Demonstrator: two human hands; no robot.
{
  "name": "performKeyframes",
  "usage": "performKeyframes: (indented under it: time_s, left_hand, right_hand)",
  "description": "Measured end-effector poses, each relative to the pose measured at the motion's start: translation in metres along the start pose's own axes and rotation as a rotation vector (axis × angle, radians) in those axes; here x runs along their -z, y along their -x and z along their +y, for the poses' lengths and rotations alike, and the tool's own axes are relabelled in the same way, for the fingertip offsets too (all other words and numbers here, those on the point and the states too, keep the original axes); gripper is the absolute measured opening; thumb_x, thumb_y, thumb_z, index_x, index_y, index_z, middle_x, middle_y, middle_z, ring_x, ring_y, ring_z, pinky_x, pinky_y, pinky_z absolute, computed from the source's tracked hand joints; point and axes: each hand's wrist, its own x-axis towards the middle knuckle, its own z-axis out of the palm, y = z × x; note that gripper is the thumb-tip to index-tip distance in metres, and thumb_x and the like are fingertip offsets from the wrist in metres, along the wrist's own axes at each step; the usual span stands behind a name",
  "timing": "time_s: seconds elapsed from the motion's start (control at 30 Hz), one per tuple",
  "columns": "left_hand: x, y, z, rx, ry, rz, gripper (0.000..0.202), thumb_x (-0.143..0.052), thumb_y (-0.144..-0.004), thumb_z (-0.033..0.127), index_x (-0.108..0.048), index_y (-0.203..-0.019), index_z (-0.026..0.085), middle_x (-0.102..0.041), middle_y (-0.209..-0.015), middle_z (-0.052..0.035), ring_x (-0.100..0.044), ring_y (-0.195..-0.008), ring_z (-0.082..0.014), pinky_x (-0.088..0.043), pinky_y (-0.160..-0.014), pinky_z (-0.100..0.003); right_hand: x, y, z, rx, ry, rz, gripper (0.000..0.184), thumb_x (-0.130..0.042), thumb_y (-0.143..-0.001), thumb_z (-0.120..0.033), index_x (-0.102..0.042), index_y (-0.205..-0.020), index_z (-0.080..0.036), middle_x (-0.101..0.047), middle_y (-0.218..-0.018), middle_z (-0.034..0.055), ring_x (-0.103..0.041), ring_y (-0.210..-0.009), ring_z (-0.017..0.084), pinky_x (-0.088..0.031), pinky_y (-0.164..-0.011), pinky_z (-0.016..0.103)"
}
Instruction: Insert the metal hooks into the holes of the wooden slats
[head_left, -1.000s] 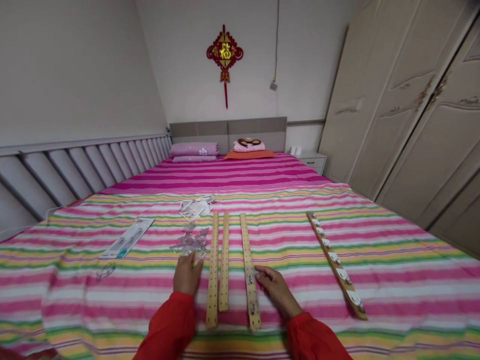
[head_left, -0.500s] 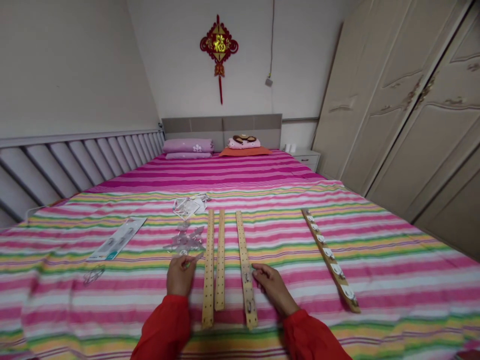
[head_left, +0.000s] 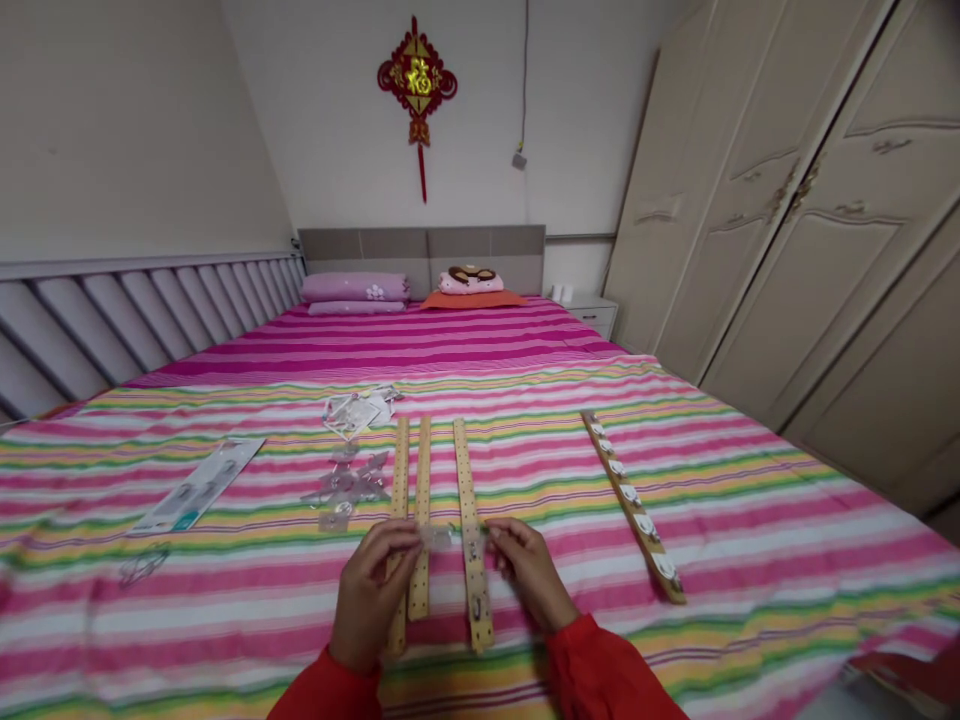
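Fingers of the left hand (head_left: 373, 590) are pinched together on a small clear hook (head_left: 438, 537), held over the middle wooden strip (head_left: 421, 470) and the gap to its right; whether it touches the wood I cannot tell. Take that hook as the clock's centre, with twelve toward the headboard (head_left: 487, 255): the left hand is at eight o'clock. At four o'clock is the right hand (head_left: 527, 570), thumb and forefinger close together at the edge of the right strip (head_left: 462, 470), beside a mounted hook (head_left: 474, 548); whether they grip anything is unclear. This strip passes three o'clock and carries a lower hook (head_left: 477, 607) toward five. The left strip (head_left: 400, 470) lies at nine, partly hidden by the left hand. A pile of clear hooks (head_left: 349, 485) sits at ten, papers (head_left: 360, 410) at eleven. Farther out toward nine lies a long packet (head_left: 199, 487). Well apart at three, a strip with white hooks (head_left: 638, 508) slants across the striped sheet (head_left: 247, 640).
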Motion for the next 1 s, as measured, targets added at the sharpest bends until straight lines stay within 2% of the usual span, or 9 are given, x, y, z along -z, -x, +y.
performKeyframes:
  time_s: [0.13, 0.2, 0.3, 0.37, 0.43, 0.57, 0.7, 0.87, 1.0]
  left_hand:
    - [-0.011, 0.001, 0.012, -0.034, 0.027, -0.111, 0.011, -0.060, -0.077, 0.030, -0.066, -0.074, 0.021, -0.064, -0.093, -0.0079, -0.060, -0.093, -0.0195, -0.051, -0.081, -0.032]
    - [-0.014, 0.000, 0.014, -0.019, 0.059, -0.146, 0.011, -0.060, -0.077, 0.029, -0.066, -0.073, 0.020, -0.064, -0.093, -0.0083, -0.060, -0.093, -0.0194, -0.050, -0.082, -0.032]
    - [-0.019, -0.002, 0.014, 0.054, 0.139, -0.167, 0.012, -0.060, -0.077, 0.029, -0.065, -0.075, 0.019, -0.064, -0.094, -0.0091, -0.060, -0.095, -0.0191, -0.051, -0.081, -0.030]
    - [-0.023, -0.005, 0.016, 0.096, 0.202, -0.206, 0.013, -0.061, -0.076, 0.029, -0.065, -0.075, 0.017, -0.063, -0.092, -0.0089, -0.061, -0.091, -0.0184, -0.052, -0.077, -0.028]
    - [-0.027, -0.008, 0.019, 0.108, 0.234, -0.261, 0.012, -0.062, -0.074, 0.028, -0.065, -0.073, 0.017, -0.063, -0.087, -0.0080, -0.062, -0.085, -0.0174, -0.053, -0.072, -0.026]
    - [-0.032, -0.016, 0.025, 0.106, 0.241, -0.299, 0.009, -0.061, -0.073, 0.025, -0.065, -0.073, 0.017, -0.063, -0.085, -0.0067, -0.062, -0.081, -0.0161, -0.053, -0.070, -0.026]
    - [-0.034, -0.021, 0.026, 0.083, 0.274, -0.355, 0.007, -0.061, -0.073, 0.022, -0.064, -0.074, 0.016, -0.062, -0.089, -0.0076, -0.062, -0.084, -0.0165, -0.053, -0.072, -0.026]
    - [-0.038, -0.031, 0.025, 0.043, 0.296, -0.469, 0.007, -0.062, -0.073, 0.021, -0.065, -0.072, 0.015, -0.063, -0.086, -0.0081, -0.062, -0.086, -0.0168, -0.051, -0.077, -0.027]
    - [-0.044, -0.040, 0.020, 0.149, 0.381, -0.471, 0.011, -0.067, -0.069, 0.026, -0.066, -0.071, 0.015, -0.063, -0.090, -0.0094, -0.062, -0.089, -0.0186, -0.051, -0.077, -0.028]
  right_hand:
    - [-0.011, 0.011, -0.019, 0.012, -0.037, -0.101, 0.034, -0.071, -0.067, -0.046, -0.069, -0.079, -0.014, -0.058, -0.059, -0.0008, -0.041, -0.044, 0.007, -0.029, -0.042, 0.020]
    - [-0.014, 0.018, -0.029, 0.042, 0.000, -0.121, 0.034, -0.068, -0.071, -0.046, -0.070, -0.084, -0.015, -0.061, -0.065, 0.0014, -0.048, -0.051, 0.010, -0.035, -0.047, 0.021]
    - [-0.014, 0.027, -0.044, 0.186, 0.102, -0.138, 0.029, -0.066, -0.074, -0.042, -0.071, -0.092, -0.019, -0.066, -0.088, 0.0052, -0.059, -0.078, 0.017, -0.046, -0.070, 0.028]
    - [-0.013, 0.033, -0.050, 0.270, 0.153, -0.174, 0.027, -0.065, -0.076, -0.039, -0.071, -0.096, -0.022, -0.065, -0.100, 0.0056, -0.057, -0.096, 0.021, -0.043, -0.084, 0.031]
    - [-0.013, 0.036, -0.051, 0.293, 0.182, -0.217, 0.026, -0.064, -0.077, -0.039, -0.071, -0.098, -0.024, -0.065, -0.102, 0.0056, -0.057, -0.099, 0.022, -0.042, -0.087, 0.032]
    - [-0.012, 0.035, -0.044, 0.235, 0.167, -0.186, 0.028, -0.062, -0.078, -0.044, -0.074, -0.086, -0.020, -0.068, -0.084, 0.0057, -0.060, -0.081, 0.020, -0.046, -0.074, 0.031]
    - [-0.010, 0.028, -0.041, 0.128, 0.060, -0.097, 0.031, -0.066, -0.074, -0.046, -0.073, -0.080, -0.017, -0.066, -0.068, 0.0025, -0.051, -0.057, 0.013, -0.041, -0.055, 0.025]
    - [-0.007, 0.020, -0.045, 0.043, 0.022, -0.136, 0.022, -0.076, -0.065, -0.036, -0.074, -0.072, -0.016, -0.063, -0.058, -0.0003, -0.045, -0.047, 0.008, -0.032, -0.046, 0.022]
    - [-0.005, 0.016, -0.047, -0.094, -0.079, -0.174, 0.021, -0.079, -0.061, -0.029, -0.074, -0.073, -0.013, -0.064, -0.055, 0.0003, -0.045, -0.043, 0.006, -0.030, -0.042, 0.019]
